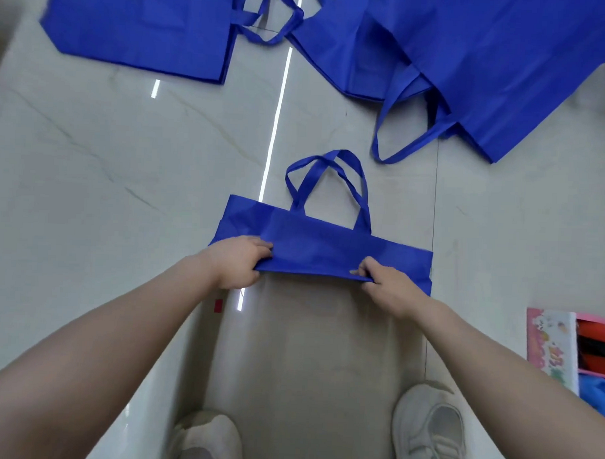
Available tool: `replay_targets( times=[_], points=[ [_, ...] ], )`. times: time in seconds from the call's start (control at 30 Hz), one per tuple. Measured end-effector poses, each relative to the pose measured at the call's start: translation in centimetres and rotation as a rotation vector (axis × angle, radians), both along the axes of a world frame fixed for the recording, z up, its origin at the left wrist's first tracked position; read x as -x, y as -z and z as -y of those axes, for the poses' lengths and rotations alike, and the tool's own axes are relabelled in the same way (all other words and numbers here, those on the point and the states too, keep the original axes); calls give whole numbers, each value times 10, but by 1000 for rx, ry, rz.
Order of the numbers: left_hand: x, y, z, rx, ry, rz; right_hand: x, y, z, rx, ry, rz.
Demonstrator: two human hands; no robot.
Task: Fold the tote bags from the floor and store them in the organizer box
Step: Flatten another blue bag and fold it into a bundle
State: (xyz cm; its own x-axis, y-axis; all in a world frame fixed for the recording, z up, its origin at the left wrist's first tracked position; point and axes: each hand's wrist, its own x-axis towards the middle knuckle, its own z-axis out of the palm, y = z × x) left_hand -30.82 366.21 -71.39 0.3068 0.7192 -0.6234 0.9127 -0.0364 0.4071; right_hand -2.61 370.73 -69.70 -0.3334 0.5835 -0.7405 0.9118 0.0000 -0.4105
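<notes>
Pale marble-look floor (pixel 91 160) carries everything. At centre, one blue tote bag (pixel 323 245) lies partly folded, handles pointing away; the left hand (pixel 240 263) and right hand (pixel 385 283) each pinch its near folded edge — fingers clamped on cloth. Judged mid-fold. Unfolded bags (pixel 140 24) and (pixel 499 64) wait toward the far corners, well apart from the hands. The organizer box (pixel 551 341) sits at the right edge, seemingly already holding some fabric. Bare tile between bag and shoes (pixel 428 429) leaves working room.
</notes>
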Motion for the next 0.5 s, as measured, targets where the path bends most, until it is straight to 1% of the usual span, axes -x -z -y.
replay_targets(
  times=[0.07,0.1,0.17,0.2,0.27,0.37,0.43,0.47,0.5],
  points=[
    [15,-4,4,-15,-231,58,-4,-3,-1,70,89,-4],
    [24,-5,6,-25,-378,102,-5,-5,-2,101,159,-18],
    [35,-7,9,-14,-664,224,-4,-3,-4,90,269,-36],
    [35,-7,7,-11,-751,261,-3,-1,-4,56,303,-34],
    [30,-7,-1,-14,-856,289,3,6,-6,-10,355,-7],
    [23,2,-18,-68,-1022,272,10,16,-10,-120,349,128],
    [22,10,-26,-147,-1096,186,14,21,-13,-215,324,243],
    [20,13,-28,-180,-1099,118,15,22,-15,-275,271,306],
    [17,16,-31,-200,-1067,35,15,23,-17,-349,175,366]
  ],
)
